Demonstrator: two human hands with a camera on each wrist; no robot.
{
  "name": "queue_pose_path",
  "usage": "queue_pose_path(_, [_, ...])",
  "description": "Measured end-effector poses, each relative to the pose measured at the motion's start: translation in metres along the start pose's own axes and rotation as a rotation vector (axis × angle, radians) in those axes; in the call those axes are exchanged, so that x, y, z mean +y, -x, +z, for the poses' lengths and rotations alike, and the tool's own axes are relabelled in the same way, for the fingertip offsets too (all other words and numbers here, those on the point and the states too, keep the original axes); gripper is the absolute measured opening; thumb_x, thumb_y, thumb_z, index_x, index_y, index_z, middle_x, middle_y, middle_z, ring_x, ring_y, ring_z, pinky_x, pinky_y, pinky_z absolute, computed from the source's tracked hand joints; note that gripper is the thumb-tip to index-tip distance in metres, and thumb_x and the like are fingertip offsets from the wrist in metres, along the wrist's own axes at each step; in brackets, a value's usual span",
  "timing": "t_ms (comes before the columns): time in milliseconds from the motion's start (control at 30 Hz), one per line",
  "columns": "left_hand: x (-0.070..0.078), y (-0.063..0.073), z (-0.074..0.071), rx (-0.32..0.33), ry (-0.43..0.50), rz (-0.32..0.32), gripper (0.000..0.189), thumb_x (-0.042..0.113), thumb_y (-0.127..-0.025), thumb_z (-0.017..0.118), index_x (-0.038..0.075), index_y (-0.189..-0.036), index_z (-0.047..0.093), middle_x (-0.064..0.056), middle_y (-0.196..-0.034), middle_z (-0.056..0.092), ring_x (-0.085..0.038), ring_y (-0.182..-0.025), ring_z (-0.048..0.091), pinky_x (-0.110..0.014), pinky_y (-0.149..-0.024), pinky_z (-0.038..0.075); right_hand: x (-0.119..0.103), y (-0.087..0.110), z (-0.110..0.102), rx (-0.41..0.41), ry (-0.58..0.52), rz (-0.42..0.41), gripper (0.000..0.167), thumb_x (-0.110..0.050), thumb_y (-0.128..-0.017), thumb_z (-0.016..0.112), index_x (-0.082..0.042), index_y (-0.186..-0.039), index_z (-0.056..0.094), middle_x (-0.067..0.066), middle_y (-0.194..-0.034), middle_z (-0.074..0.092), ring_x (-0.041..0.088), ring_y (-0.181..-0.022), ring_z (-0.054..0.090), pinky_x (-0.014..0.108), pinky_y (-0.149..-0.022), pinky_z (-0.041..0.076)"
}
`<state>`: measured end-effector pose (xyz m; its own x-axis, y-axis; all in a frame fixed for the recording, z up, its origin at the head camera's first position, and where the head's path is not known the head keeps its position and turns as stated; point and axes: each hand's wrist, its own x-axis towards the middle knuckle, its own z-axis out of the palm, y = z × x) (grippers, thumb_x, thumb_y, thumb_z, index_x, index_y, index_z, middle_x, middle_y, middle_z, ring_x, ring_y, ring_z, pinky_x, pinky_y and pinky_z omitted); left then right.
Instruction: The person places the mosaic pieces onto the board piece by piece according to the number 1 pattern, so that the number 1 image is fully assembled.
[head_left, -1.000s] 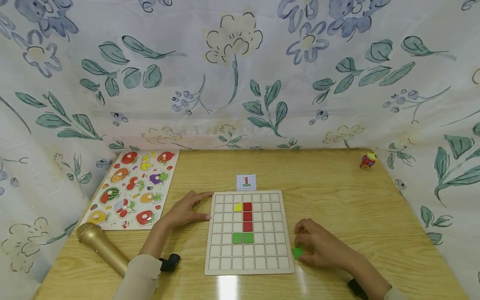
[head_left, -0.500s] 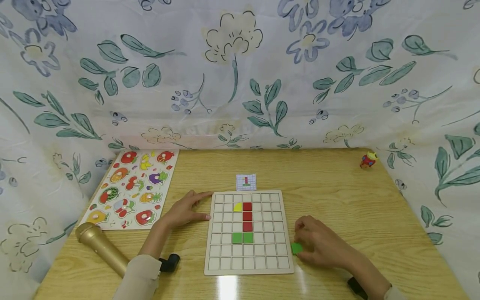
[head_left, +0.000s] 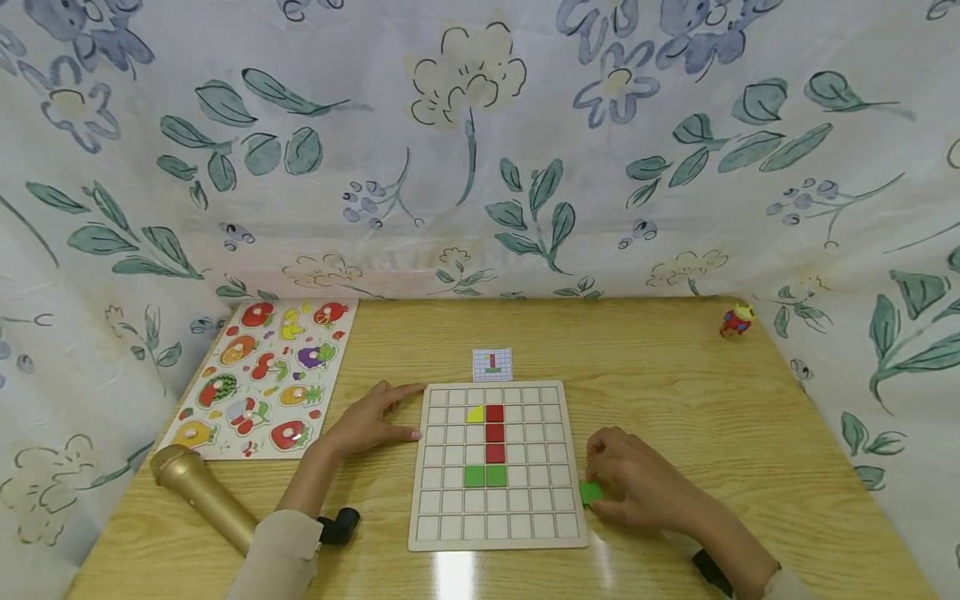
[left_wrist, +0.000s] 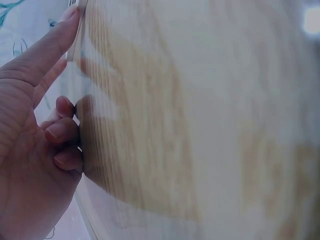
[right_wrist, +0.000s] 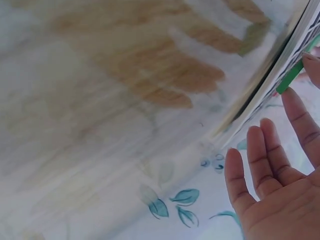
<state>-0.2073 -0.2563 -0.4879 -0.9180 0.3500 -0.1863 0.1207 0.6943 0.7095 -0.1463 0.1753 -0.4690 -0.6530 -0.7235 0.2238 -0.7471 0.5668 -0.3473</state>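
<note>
A pale wooden grid board lies flat on the table in the head view. Three red square tiles stand in a column on it, with a yellow tile with a rounded corner left of the top one. Two green tiles sit side by side below. My left hand touches the board's left edge with extended thumb and forefinger; its other fingers are curled in the left wrist view. Beside the board's right edge, my right hand pinches a green square tile between thumb and forefinger.
A small printed pattern card lies just behind the board. To the left are a fruit puzzle board and a gold microphone. A small red and yellow toy figure stands at the back right. A floral cloth hangs behind the table.
My right hand has shifted slightly left and away from me with the green tile, bringing it closer to the board's right edge. My left hand and the tiles on the board have stayed put.
</note>
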Motion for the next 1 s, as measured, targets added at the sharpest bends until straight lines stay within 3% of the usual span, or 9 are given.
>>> queue_pose_path(200, [0.000, 0.000, 0.000, 0.001, -0.007, 0.001, 0.076, 0.034, -0.080, 0.083, 0.021, -0.147, 0.050, -0.007, -0.090, 0.036, -0.019, -0.076, 0.034, -0.034, -0.066, 0.030, -0.002, -0.006, -0.002, 0.016, 0.008, -0.008, 0.021, -0.024, -0.073, 0.085, -0.019, -0.086, 0.069, 0.000, -0.110, 0.055, 0.011, -0.097, 0.051, 0.033, -0.080, 0.048])
queue_pose_path(667, [0.000, 0.000, 0.000, 0.006, -0.005, 0.001, 0.077, 0.035, -0.080, 0.083, 0.022, -0.147, 0.050, -0.007, -0.090, 0.037, -0.019, -0.076, 0.035, -0.035, -0.066, 0.030, -0.009, -0.024, 0.000, -0.055, -0.001, 0.026, 0.020, -0.025, -0.076, 0.083, -0.017, -0.088, 0.068, 0.001, -0.114, 0.056, 0.014, -0.104, 0.052, 0.039, -0.089, 0.047])
queue_pose_path(1000, [0.000, 0.001, -0.001, 0.008, -0.011, 0.000, 0.077, 0.036, -0.080, 0.083, 0.023, -0.148, 0.049, -0.006, -0.090, 0.036, -0.018, -0.075, 0.034, -0.032, -0.065, 0.030, -0.014, -0.038, 0.005, -0.093, -0.012, -0.002, 0.021, -0.028, -0.078, 0.082, -0.018, -0.088, 0.067, -0.001, -0.114, 0.054, 0.014, -0.105, 0.050, 0.039, -0.091, 0.046])
